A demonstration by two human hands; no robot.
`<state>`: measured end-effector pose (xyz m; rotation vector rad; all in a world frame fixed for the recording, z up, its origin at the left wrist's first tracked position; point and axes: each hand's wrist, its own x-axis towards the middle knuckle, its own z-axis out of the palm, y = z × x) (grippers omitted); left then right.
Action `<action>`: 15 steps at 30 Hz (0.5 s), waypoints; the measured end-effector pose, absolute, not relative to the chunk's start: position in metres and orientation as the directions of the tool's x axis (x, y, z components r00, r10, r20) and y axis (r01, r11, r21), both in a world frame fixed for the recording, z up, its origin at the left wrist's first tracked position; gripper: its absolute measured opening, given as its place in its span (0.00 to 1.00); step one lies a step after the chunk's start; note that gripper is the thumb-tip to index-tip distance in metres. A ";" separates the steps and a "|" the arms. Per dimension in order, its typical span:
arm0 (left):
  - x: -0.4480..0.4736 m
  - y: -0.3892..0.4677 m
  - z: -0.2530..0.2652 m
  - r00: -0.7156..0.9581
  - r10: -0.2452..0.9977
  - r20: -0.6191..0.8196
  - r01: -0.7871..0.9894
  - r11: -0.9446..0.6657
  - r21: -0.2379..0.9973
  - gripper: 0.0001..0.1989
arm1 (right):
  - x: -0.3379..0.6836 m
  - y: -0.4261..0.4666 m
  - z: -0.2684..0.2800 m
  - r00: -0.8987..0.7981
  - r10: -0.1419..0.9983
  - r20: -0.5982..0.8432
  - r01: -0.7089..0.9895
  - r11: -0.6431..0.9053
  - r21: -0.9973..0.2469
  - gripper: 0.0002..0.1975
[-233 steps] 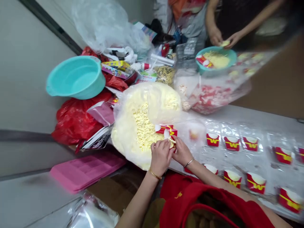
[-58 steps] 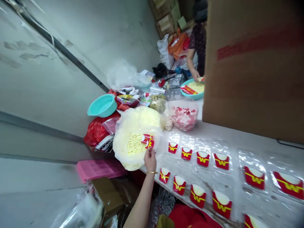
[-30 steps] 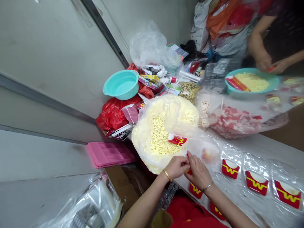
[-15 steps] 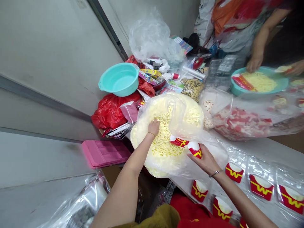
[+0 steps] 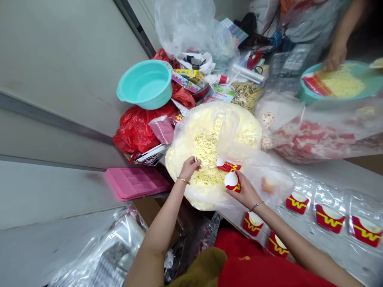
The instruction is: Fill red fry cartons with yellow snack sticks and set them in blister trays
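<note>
A large clear plastic bag (image 5: pixel 191 195) lies open, full of pale yellow fry-shaped pieces (image 5: pixel 206 149). Over the pile, at its left part, is my left hand (image 5: pixel 191 166), its fingers pinched together; a pale fry-shaped piece seems to show at the fingertips. My right hand (image 5: pixel 245 190) is closed around a small red fries carton (image 5: pixel 233 182) with yellow marks, its white inner side facing up. Another red carton (image 5: pixel 229 165) lies on the pieces just beyond it.
Red cartons in clear packs (image 5: pixel 329 218) line the table at right. A turquoise basin (image 5: pixel 146 85) sits on red bags (image 5: pixel 136 129) at left. Opposite, a co-worker's hand (image 5: pixel 335 57) reaches into another turquoise basin (image 5: pixel 311 95). A pink tray (image 5: pixel 136 183) juts out at left.
My left hand has drawn back from the pile toward me, its fingers now pinched. My right hand has brought the carton left, closer to the left hand, and turned it upward. The view has shifted slightly.
</note>
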<state>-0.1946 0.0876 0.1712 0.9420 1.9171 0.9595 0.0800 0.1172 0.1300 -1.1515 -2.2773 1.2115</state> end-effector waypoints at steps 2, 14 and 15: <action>-0.188 0.077 0.178 -0.351 0.854 -0.383 -0.052 0.391 0.919 0.11 | 0.072 0.116 0.128 -0.647 0.760 -0.066 0.511 0.367 -0.777 0.42; -0.140 0.068 0.199 -0.098 0.930 -0.354 -0.025 0.353 0.935 0.11 | 0.043 0.103 0.147 -0.673 0.732 0.108 0.400 0.483 -0.779 0.36; -0.136 0.068 0.199 -0.109 0.944 -0.310 0.065 0.318 0.946 0.11 | 0.042 0.102 0.148 -0.660 0.740 0.131 0.387 0.484 -0.785 0.35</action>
